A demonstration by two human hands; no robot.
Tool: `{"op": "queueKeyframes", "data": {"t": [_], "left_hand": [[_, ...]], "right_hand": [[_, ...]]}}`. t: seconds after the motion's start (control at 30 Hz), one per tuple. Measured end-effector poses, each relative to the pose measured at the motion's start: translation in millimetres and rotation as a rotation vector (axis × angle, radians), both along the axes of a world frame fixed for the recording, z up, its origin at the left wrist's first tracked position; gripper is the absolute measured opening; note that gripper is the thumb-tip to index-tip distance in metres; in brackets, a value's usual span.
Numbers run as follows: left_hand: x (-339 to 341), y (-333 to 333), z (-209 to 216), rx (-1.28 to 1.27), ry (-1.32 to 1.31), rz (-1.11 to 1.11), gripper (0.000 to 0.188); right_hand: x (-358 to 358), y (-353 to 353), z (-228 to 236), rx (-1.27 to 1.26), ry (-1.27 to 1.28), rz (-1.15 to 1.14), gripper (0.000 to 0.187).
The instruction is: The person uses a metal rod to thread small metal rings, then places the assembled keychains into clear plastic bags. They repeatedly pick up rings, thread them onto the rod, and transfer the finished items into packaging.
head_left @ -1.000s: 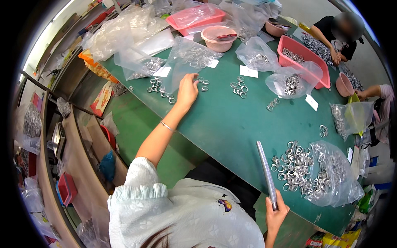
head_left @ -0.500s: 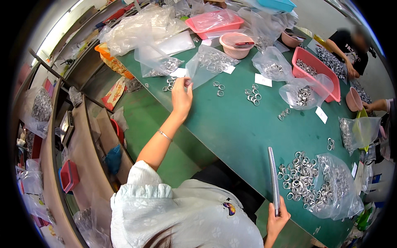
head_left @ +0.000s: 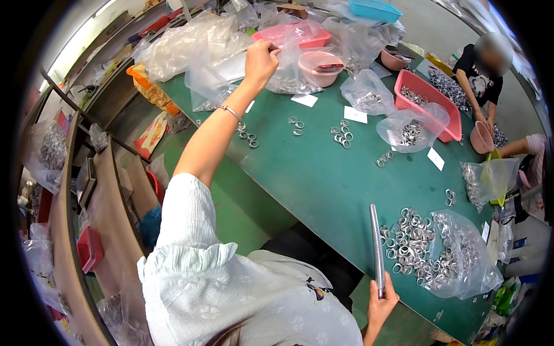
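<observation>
My left hand (head_left: pixel 262 62) is raised over the far side of the green table (head_left: pixel 300 173), its fingers pinching the upper edge of a clear plastic bag (head_left: pixel 288 60). Silver rings (head_left: pixel 294 86) lie in the bottom of that bag. In my right hand (head_left: pixel 381 303), at the table's near edge, a tapered metal ring mandrel (head_left: pixel 377 242) stands almost upright. Just right of the mandrel spreads a heap of loose rings (head_left: pixel 411 242), partly spilling from an open plastic bag (head_left: pixel 476 254). Small groups of rings (head_left: pixel 343 135) lie across the table's middle.
Bags of rings (head_left: pixel 369 95) and white paper slips (head_left: pixel 355 115) line the far side. Near them are a pink basket (head_left: pixel 318 72), a long pink tray (head_left: pixel 427 109) and a pile of plastic bags (head_left: pixel 190 43). A person (head_left: pixel 482 81) works at the right; another person's arm (head_left: pixel 516 148) reaches in.
My left hand has moved up and away, lifting the bag's edge. Rings that were near its wrist now show more fully. My right hand still holds the mandrel, nearly unmoved.
</observation>
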State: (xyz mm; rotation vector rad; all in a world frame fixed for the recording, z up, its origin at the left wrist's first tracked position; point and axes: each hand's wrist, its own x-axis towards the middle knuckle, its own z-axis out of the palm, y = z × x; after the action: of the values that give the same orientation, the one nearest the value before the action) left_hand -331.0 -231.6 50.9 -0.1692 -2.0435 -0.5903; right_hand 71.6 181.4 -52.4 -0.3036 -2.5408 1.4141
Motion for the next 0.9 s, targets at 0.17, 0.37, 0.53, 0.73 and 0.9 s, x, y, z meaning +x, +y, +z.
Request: {"op": "queueKeyframes", "data": {"t": [0.17, 0.37, 0.53, 0.73, 0.9], "left_hand": [[16, 5, -7, 0.112, -0.032, -0.019, 0.007], [73, 17, -49, 0.075, 0.011, -0.078, 0.019], [151, 105, -85, -0.05, 0.109, -0.143, 0.044], [182, 230, -101, -0.092, -0.595, -1.004, 0.026], [176, 313, -119, -0.174, -0.65, -0.994, 0.025]], "right_hand": [[2, -2, 3, -0.011, -0.025, 0.005, 0.031], [1, 6, 2, 0.01, 0.01, -0.05, 0.032], [2, 23, 8, 0.001, 0.022, -0.23, 0.033], [4, 38, 11, -0.067, 0.018, -0.383, 0.034], [9, 42, 7, -0.073, 0.04, -0.43, 0.034]]}}
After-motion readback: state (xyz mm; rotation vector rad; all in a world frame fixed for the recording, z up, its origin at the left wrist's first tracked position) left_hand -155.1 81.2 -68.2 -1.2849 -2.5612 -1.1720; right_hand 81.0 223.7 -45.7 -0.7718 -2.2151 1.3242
